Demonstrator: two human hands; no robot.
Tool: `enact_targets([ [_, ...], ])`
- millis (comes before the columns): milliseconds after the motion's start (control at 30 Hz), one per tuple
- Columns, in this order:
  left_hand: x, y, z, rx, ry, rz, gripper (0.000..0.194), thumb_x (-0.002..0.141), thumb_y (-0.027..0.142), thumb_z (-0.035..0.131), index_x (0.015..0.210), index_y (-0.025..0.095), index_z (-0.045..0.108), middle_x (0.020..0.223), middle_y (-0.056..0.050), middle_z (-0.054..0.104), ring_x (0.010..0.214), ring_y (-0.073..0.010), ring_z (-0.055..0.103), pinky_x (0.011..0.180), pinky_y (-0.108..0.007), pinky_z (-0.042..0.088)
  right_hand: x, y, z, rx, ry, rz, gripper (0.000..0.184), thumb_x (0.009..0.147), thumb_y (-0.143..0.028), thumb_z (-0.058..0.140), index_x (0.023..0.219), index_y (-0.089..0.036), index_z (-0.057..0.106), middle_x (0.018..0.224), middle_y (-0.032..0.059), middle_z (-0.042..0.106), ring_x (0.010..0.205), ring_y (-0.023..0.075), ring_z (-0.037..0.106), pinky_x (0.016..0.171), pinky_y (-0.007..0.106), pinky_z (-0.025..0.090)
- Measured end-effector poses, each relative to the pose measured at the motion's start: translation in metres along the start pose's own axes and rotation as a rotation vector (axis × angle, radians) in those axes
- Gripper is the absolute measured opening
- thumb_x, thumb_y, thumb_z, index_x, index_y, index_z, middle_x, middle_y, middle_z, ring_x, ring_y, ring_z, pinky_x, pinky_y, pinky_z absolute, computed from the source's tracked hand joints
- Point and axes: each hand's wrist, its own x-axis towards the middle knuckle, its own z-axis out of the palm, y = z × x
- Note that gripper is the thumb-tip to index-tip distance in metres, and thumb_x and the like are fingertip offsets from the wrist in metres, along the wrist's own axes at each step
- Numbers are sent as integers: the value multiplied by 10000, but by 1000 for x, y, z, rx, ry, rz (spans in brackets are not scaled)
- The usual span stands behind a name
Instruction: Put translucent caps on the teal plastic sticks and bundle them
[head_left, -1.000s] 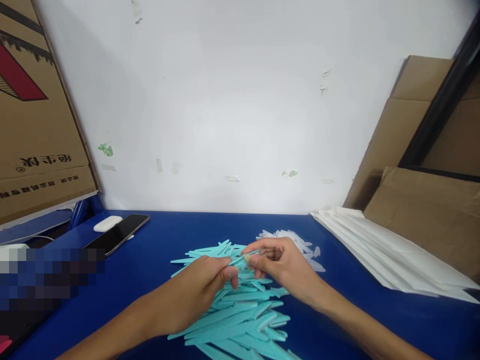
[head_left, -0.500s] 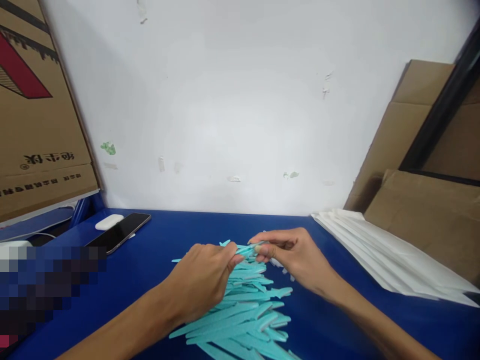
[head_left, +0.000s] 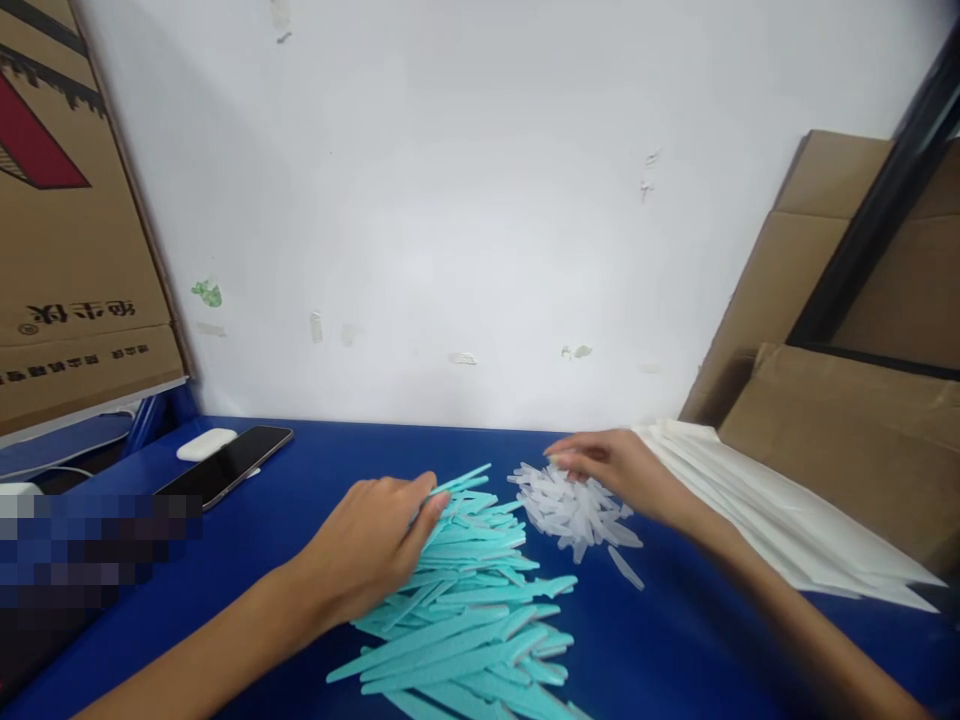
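My left hand (head_left: pixel 382 535) is closed around a thin turquoise eyebrow razor (head_left: pixel 469 477), whose tip sticks out past the thumb to the right. Below and beside that hand lies a heap of similar turquoise razors (head_left: pixel 457 645), most of them lying roughly crosswise. To the right, my right hand (head_left: pixel 619 470) is at the back of a pile of small translucent blade covers (head_left: pixel 566 505). Thumb and fingertips are pinched together there; what is between them is too small to make out. One loose cover (head_left: pixel 625 567) lies apart at the pile's front right.
A phone (head_left: pixel 229 465) and a white case (head_left: pixel 207 445) lie at the back left of the blue table (head_left: pixel 315 460). White paper sheets (head_left: pixel 757 510) are stacked on the right, before folded cardboard (head_left: pixel 847 430). A large carton (head_left: pixel 75 250) stands left; a white wall (head_left: pixel 450 200) closes the back.
My hands were together over the heap and have separated. The left drew back left with a razor; the right moved right to the translucent covers, which are now in fuller view.
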Motion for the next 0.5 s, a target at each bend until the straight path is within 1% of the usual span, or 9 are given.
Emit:
enact_targets([
  [33, -2, 4, 3, 12, -27, 7, 408, 1062, 449, 220, 911, 220, 522, 727, -35, 612, 644, -225, 558, 609, -318, 278, -1, 2, 5, -33, -57, -11, 371, 897, -513, 642, 1022, -200, 797, 773, 51, 771, 687, 211, 706, 659, 308, 552],
  [100, -5, 10, 6, 2, -81, 22, 398, 1069, 430, 176, 1005, 224, 511, 756, -30, 627, 659, -230, 573, 620, -320, 303, -2, 3, 11, -95, -106, -36, 347, 920, -496, 619, 1031, -220, 796, 827, 48, 782, 693, 203, 703, 660, 300, 535],
  [200, -8, 14, 4, -20, -127, 46, 391, 1073, 403, 143, 985, 222, 478, 764, -22, 620, 646, -221, 562, 619, -325, 317, -2, 3, 13, -197, -93, -68, 311, 936, -470, 607, 1028, -236, 789, 820, 37, 779, 694, 199, 692, 660, 295, 509],
  [300, -8, 11, 3, 18, -105, 51, 346, 1070, 389, 192, 1004, 215, 484, 829, -41, 644, 697, -233, 592, 632, -337, 333, -1, 6, 11, -272, -91, -88, 286, 949, -434, 588, 1028, -234, 777, 819, 42, 775, 720, 210, 693, 666, 298, 495],
  [433, -5, 5, 9, 127, -78, 50, 334, 1069, 354, 222, 1054, 207, 522, 937, -76, 664, 799, -258, 627, 644, -344, 358, -1, 11, 12, -292, -136, -111, 268, 960, -403, 571, 1046, -225, 752, 958, 78, 776, 823, 234, 702, 725, 319, 506],
  [500, -2, 1, 13, 182, -67, 41, 328, 1067, 341, 247, 1064, 202, 544, 960, -87, 665, 855, -271, 633, 653, -346, 379, -1, 13, 13, -305, -147, -121, 253, 960, -397, 579, 1043, -224, 744, 997, 85, 766, 836, 233, 698, 751, 331, 507],
])
